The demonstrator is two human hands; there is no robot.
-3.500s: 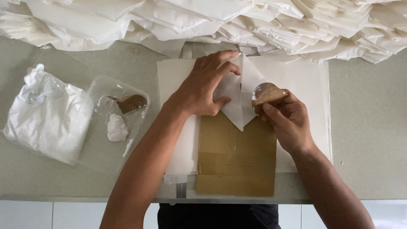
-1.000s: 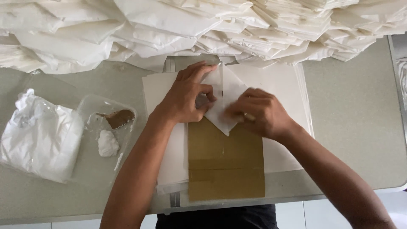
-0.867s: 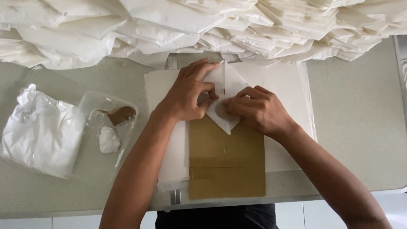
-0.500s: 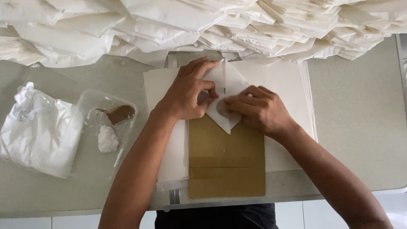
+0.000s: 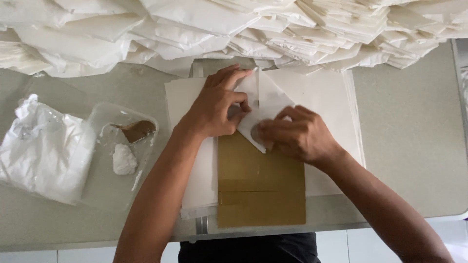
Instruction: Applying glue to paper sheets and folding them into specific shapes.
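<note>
1. Head view: pale grey bench [image 5: 404,146] runs under everything, with a heaped pile of folded white paper pieces [image 5: 243,29] along its far edge, beyond both hands.
2. Left hand [image 5: 214,109] lies palm down with fingers curled, pressing on the upper left of a folded white paper piece [image 5: 265,104]; it pins the piece rather than gripping it.
3. Right hand [image 5: 300,136] presses its bent fingertips on the lower point of that same piece, just beside the left hand. Whether anything is tucked under its fingers, I cannot tell.
4. Beneath the hands sit a stack of white sheets [image 5: 326,97] and, nearer the body, a brown cardboard board [image 5: 261,185].
5. Left of the left hand lie a clear plastic bag [image 5: 122,146] holding a brown dabber [image 5: 139,130] and a white lump [image 5: 124,159], then a crumpled white bag [image 5: 44,146].
6. Risks, as I judge them: uneven pressure could skew the crease; a slipping sheet below could drag the fold off line; the leaning pile might slide onto the work.
</note>
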